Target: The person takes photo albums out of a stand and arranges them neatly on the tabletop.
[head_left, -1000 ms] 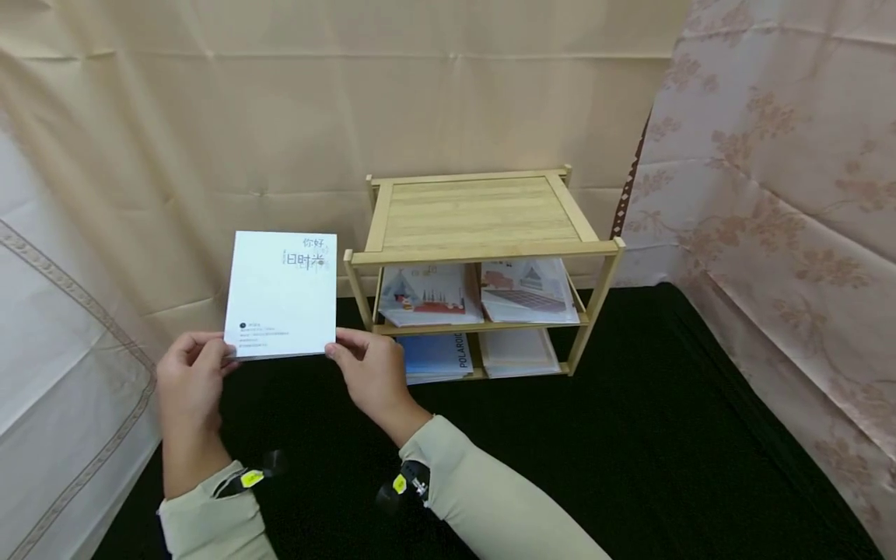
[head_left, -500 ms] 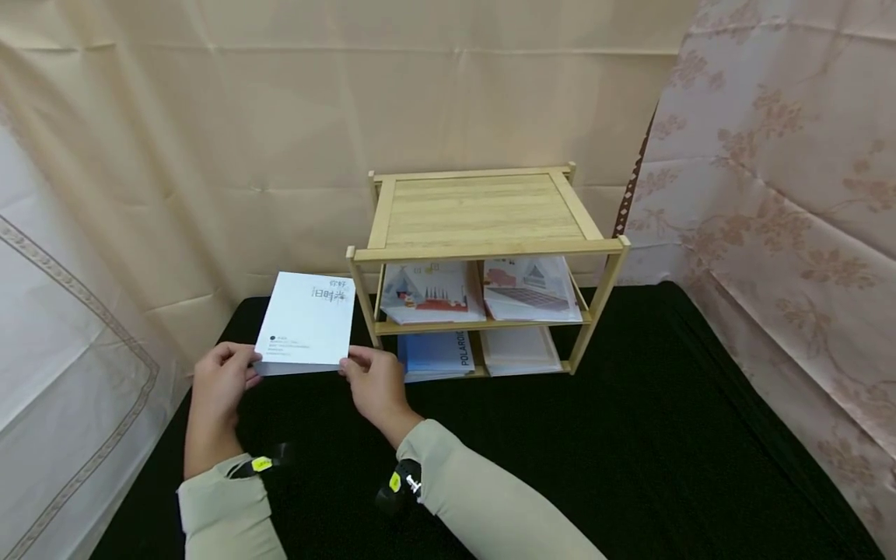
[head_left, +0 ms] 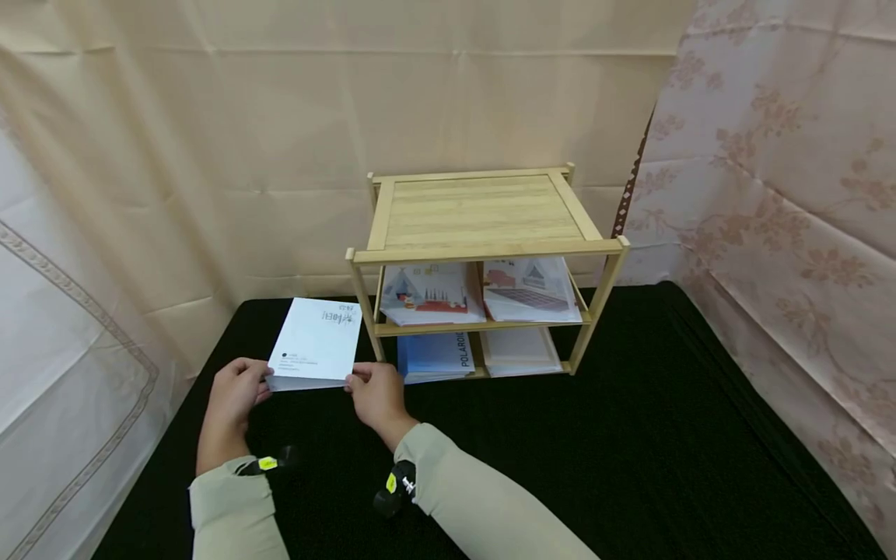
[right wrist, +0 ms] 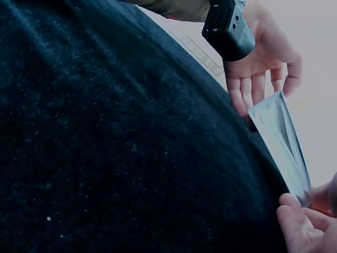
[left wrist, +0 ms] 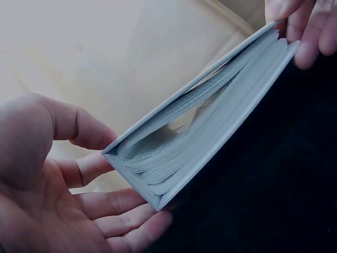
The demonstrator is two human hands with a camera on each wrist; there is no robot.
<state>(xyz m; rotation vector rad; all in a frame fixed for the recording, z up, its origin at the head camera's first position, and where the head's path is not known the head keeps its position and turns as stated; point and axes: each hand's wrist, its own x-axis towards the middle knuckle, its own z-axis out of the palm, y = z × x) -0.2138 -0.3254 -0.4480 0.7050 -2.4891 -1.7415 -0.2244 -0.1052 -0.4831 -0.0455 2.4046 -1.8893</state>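
Note:
A white hardcover book (head_left: 316, 340) with small dark lettering is held by its two near corners, low over the black cloth, left of the wooden shelf. My left hand (head_left: 231, 400) pinches the left corner; in the left wrist view the thumb is on the upper cover and the fingers lie beneath, by the spine. My right hand (head_left: 378, 398) pinches the right corner, thumb on top. Between the covers the page block (left wrist: 179, 137) shows, with its pages gaping apart. From the head view I cannot tell whether the far edge touches the cloth.
The two-tier wooden shelf (head_left: 483, 206) stands right of the book. Illustrated books (head_left: 430, 294) fill its upper tier; a blue POLAROID book (head_left: 435, 355) and pale books (head_left: 519, 351) lie below. Black cloth (head_left: 532, 467) covers the table, with curtains (head_left: 280, 155) around it.
Both hands have lowered the book toward the table and shifted it right, closer to the shelf. It has tipped from facing me to lying flatter.

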